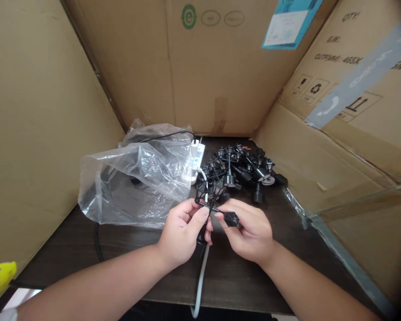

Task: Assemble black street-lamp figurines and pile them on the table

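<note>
Between my hands is a small black model street lamp (211,207), tilted, with arms that end in tiny lanterns. My left hand (181,230) is closed around its post, thumb on top, and the round base pokes out below the fingers. At the side arm, my right hand (251,229) pinches with thumb and fingertips near a lantern (231,219). Just beyond the hands lies a pile of similar black model lamps (230,178), tangled together, some with their round bases facing me. Part of the held lamp overlaps the pile from this angle, so its far lanterns are hard to separate.
A clear plastic bag (130,178) lies crumpled at the left of the dark table (137,267). Behind it stands a white power strip (197,156), whose pale cable (202,276) runs under my hands. Cardboard boxes (194,76) wall the left, back and right.
</note>
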The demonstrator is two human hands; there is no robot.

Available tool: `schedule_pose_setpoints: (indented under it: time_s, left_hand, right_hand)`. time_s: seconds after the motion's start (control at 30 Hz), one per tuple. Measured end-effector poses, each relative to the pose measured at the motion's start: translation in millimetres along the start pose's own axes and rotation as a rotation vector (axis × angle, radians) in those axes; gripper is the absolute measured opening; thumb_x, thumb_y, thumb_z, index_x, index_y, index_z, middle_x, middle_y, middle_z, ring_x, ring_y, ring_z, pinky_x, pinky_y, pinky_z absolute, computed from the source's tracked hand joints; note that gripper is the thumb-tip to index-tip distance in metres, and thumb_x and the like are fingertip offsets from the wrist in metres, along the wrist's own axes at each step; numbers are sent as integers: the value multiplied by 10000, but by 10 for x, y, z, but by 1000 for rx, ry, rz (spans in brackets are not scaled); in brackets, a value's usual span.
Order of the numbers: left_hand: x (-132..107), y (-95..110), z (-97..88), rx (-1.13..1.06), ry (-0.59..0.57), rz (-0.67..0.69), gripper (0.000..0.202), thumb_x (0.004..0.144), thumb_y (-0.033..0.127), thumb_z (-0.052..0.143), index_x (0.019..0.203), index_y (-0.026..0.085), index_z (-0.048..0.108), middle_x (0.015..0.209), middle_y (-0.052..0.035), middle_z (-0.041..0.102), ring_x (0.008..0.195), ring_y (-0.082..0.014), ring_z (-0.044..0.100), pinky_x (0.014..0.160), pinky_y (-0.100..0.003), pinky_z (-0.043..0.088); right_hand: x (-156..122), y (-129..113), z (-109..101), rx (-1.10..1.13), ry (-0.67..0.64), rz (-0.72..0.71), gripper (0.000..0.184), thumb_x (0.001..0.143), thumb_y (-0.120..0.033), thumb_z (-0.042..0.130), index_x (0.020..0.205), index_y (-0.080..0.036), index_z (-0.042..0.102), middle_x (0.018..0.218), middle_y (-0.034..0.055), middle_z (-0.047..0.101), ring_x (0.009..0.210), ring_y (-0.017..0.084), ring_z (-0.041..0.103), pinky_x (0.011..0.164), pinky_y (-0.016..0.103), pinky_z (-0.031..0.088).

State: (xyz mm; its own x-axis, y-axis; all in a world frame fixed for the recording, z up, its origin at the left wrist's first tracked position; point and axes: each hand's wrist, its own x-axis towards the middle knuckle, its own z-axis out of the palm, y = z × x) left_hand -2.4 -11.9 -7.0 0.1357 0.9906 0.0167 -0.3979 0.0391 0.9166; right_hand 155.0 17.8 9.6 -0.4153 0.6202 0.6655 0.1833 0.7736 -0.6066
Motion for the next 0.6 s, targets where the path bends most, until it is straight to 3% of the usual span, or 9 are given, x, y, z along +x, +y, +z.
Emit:
schedule_pose_setpoints:
  time_s: [0.2,0.5,0.6]
  left_hand:
    - [-20,-17,1,85,14,63,232,893,365,594,801,156,554,599,28,551,487,-92,540,491,-230,494]
    - [-17,20,22,61,-34,60,269,914,352,570,738,148,559,566,27,546,467,-82,528,478,-215,483]
    - [-9,-3,17,7,-59,38,299,925,345,555,705,143,554,543,26,539,442,-78,517,454,-213,473]
  right_hand:
    - [-8,-60,92,412,10,386,255,945,-253,512,702,-179,540,499,-36,504,396,94,491,399,218,465]
    - [-51,-60,174,488,34,323,200,977,-229,452,790,-197,513,576,-27,576,468,109,583,457,228,536]
    - [-80,-25,175,488,-11,300,193,984,-223,427,809,-200,506,660,3,623,498,121,622,464,238,551]
